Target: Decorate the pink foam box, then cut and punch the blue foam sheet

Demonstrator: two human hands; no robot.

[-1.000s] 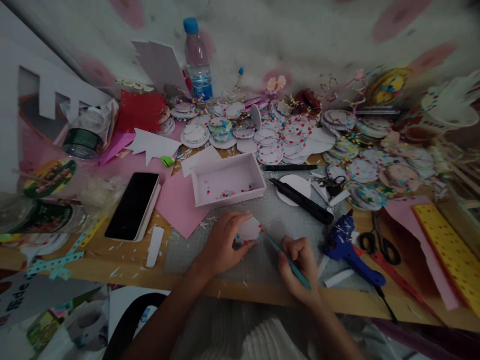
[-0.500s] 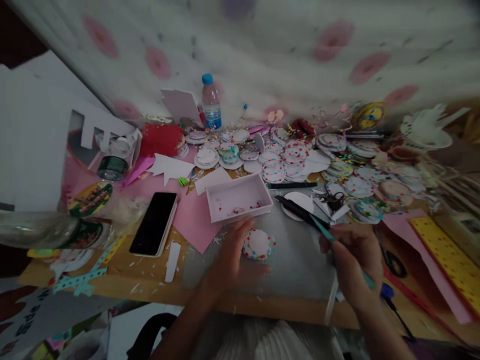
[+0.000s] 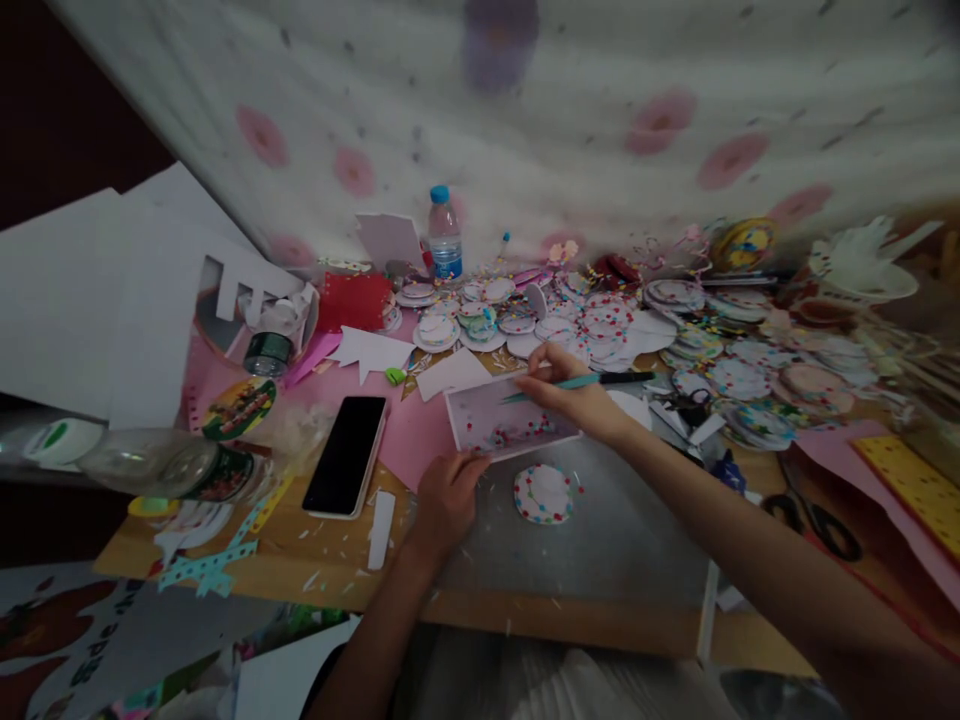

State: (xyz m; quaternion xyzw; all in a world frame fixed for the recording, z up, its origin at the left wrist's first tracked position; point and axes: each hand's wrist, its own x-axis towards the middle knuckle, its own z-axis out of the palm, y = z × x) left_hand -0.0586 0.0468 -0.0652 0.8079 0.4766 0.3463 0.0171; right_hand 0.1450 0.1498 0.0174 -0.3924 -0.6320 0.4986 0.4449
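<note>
My left hand (image 3: 448, 492) grips the near left corner of a shallow pink tray (image 3: 471, 427) that holds small coloured beads. Above the tray's right end, my right hand (image 3: 566, 386) holds a thin teal tool (image 3: 574, 383), its tip pointing left into the tray. A white paper disc with a dotted coloured rim (image 3: 544, 493) lies untouched on the grey cutting mat (image 3: 600, 530), just in front of the tray.
A black phone (image 3: 346, 455) lies left of the tray on pink paper. Several decorated discs (image 3: 600, 325) cover the back of the wooden table. A water bottle (image 3: 445, 236) stands by the wall. Scissors (image 3: 817, 515) lie at the right, jars (image 3: 150, 460) at the left.
My left hand let go of the disc and took the tray's corner. My right hand swung with the teal tool from the near right up over the tray. The view pulled back.
</note>
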